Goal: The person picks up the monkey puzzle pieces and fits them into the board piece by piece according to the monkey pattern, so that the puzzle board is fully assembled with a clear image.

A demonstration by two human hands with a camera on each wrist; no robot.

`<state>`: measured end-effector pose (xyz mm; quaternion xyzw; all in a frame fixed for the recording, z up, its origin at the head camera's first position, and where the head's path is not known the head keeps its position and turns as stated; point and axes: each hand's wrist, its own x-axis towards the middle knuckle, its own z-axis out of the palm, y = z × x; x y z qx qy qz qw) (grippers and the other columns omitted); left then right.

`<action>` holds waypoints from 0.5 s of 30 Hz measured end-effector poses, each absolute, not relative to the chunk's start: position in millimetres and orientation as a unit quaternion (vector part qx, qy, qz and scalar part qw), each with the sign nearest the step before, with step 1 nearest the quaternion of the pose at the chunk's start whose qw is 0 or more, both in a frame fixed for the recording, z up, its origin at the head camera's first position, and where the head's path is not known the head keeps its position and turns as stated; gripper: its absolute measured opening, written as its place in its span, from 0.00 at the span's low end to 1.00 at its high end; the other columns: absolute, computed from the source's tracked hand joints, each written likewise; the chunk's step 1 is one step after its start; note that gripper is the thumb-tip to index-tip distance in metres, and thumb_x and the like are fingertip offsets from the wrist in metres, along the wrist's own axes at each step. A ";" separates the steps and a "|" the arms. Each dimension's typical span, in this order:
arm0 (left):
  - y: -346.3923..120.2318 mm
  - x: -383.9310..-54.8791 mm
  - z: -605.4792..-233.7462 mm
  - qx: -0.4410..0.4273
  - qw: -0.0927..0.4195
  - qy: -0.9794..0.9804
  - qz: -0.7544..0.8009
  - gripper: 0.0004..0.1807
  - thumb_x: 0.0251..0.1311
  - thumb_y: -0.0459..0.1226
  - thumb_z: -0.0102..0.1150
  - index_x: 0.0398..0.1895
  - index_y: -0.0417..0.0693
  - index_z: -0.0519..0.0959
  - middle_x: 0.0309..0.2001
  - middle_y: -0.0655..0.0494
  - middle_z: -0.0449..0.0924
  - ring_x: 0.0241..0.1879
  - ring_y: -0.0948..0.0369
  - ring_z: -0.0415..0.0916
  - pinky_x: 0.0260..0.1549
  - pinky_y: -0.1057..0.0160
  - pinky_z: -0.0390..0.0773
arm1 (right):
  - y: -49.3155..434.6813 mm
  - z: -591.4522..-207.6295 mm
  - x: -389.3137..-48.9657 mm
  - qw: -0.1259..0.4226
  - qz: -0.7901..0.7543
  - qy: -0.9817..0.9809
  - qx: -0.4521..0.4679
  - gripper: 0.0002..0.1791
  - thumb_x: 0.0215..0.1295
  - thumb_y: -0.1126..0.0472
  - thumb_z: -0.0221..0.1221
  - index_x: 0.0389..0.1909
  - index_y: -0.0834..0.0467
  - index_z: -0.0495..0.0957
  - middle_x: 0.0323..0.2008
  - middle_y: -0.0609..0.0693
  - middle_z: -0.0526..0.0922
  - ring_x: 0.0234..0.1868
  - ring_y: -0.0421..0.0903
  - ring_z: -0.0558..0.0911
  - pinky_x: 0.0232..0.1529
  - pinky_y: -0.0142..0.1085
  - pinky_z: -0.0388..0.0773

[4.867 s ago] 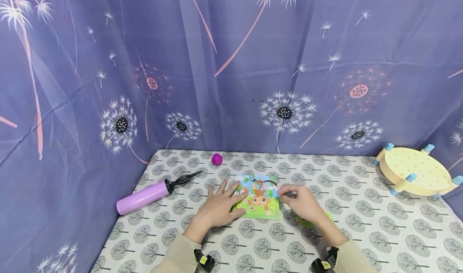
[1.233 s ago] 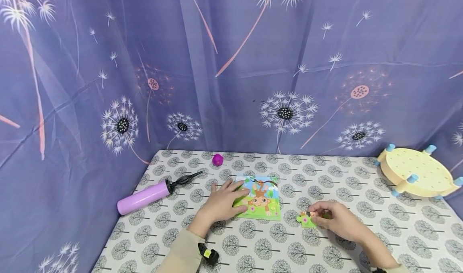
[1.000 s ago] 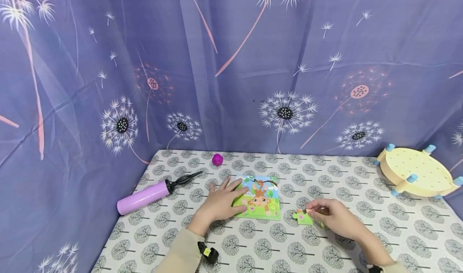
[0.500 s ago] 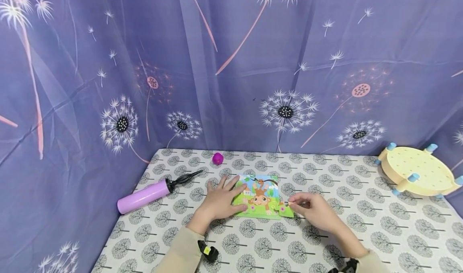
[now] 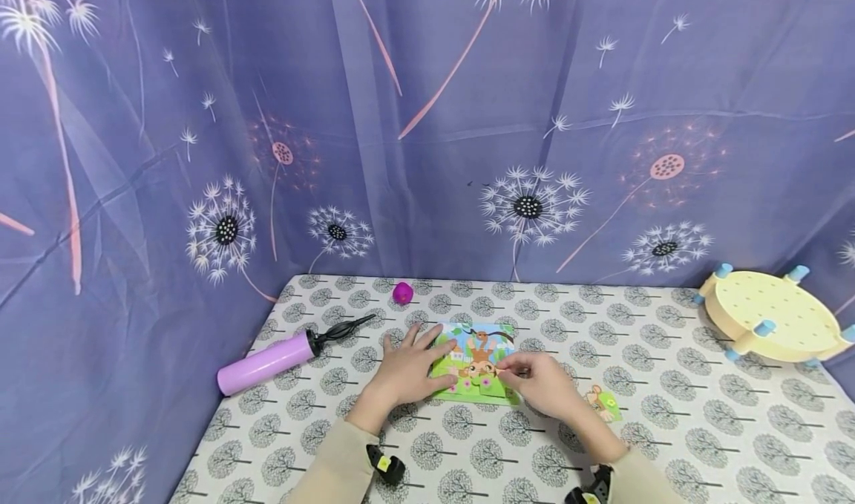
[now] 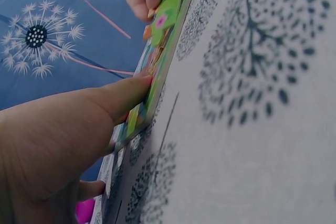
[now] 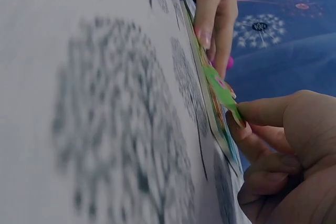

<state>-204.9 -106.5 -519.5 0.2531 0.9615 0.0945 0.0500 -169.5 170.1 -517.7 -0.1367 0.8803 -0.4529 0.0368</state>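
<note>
A square jigsaw puzzle (image 5: 462, 398) with a monkey picture lies flat on the tablecloth. Across its left side my left hand (image 5: 404, 374) rests with the fingers spread; in the left wrist view its thumb (image 6: 128, 95) touches the edge. My right hand (image 5: 541, 387) pinches a green puzzle piece (image 5: 493, 388) with a pink flower between thumb and index finger. This piece is over the lower right of the puzzle, tilted in the right wrist view. Whether it touches the puzzle I cannot tell. Beside my right forearm lies loose puzzle material (image 5: 604, 403), green with brown monkey parts.
A purple hand pump (image 5: 263, 364) with a black end lies at the left. Near the back edge sits a small magenta object (image 5: 403, 293). A yellow oval stand (image 5: 775, 315) with blue-tipped legs is at the far right. A purple curtain (image 5: 427, 155) hangs behind.
My right hand went from the puzzle's right edge to the loose pieces, took the green flowered piece and carried it left over the puzzle. My left hand has stayed in place.
</note>
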 end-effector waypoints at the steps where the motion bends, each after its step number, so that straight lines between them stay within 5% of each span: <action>1: -106.5 -205.0 -519.4 0.253 0.050 0.961 0.095 0.40 0.68 0.70 0.48 0.80 0.72 0.63 0.83 0.60 0.49 0.80 0.39 0.46 0.63 0.16 0.45 | 167.1 -518.2 -170.0 0.038 -0.454 0.880 -0.137 0.06 0.67 0.63 0.68 0.43 0.55 0.88 0.34 0.42 0.87 0.31 0.40 0.82 0.32 0.32 0.80; 15: -107.2 -206.0 -520.5 0.254 0.049 0.962 0.087 0.41 0.66 0.71 0.49 0.80 0.72 0.62 0.83 0.60 0.49 0.80 0.39 0.45 0.63 0.16 0.46 | 139.4 -519.5 -174.3 0.060 -0.459 0.881 -0.097 0.07 0.65 0.64 0.69 0.43 0.58 0.88 0.33 0.45 0.87 0.29 0.41 0.82 0.30 0.33 0.82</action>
